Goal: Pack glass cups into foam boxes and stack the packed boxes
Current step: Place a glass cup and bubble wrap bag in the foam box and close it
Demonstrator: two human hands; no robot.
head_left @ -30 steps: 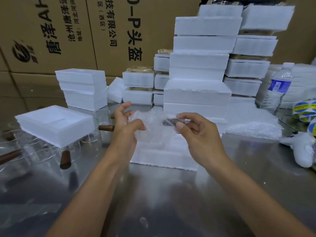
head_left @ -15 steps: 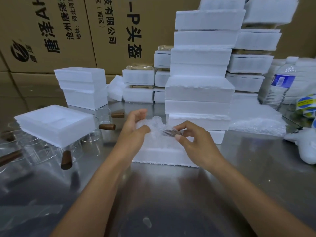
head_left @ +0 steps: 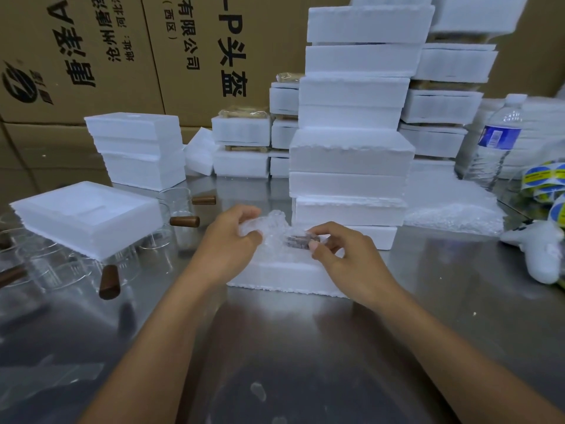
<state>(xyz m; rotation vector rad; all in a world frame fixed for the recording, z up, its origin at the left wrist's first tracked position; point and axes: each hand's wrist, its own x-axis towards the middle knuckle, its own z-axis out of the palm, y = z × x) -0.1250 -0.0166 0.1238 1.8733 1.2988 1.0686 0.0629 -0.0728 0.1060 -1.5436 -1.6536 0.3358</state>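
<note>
Two hands hold a bubble-wrapped cup [head_left: 275,229] just above a foam box [head_left: 284,278] on a steel table [head_left: 305,347]. The left hand [head_left: 227,243] grips the wrap, and the right hand [head_left: 345,258] pinches the wrapped brown handle [head_left: 301,241].

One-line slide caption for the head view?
The left hand and right hand hold a bubble-wrapped cup over a foam box, foam stack behind.

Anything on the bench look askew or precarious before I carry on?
Yes. The foam box at the left sits tilted on top of the glass cups rather than on the table. The tall central stack of foam boxes is uneven, its layers offset.
</note>
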